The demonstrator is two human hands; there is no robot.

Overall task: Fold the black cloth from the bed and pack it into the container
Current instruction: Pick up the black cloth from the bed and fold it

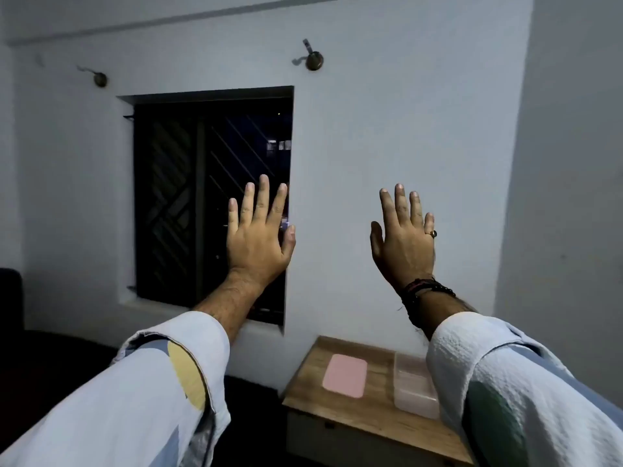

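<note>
Both of my arms are raised toward the wall, backs of the hands facing me. My left hand (258,237) is held up in front of the dark window, fingers spread, holding nothing. My right hand (404,241) is up in front of the bare wall, fingers apart and empty, with a ring and dark wrist bands. A clear plastic container (414,385) stands on a wooden side table (354,419) at the lower right, partly behind my right sleeve. Its pink lid (344,375) lies flat beside it on the left. A very dark surface (50,372) fills the lower left; no black cloth can be made out there.
A barred window (209,203) sits in the white wall straight ahead. Two small wall fittings (314,60) are mounted above it. A wall corner juts out at the right. A dark object (10,298) stands at the far left edge.
</note>
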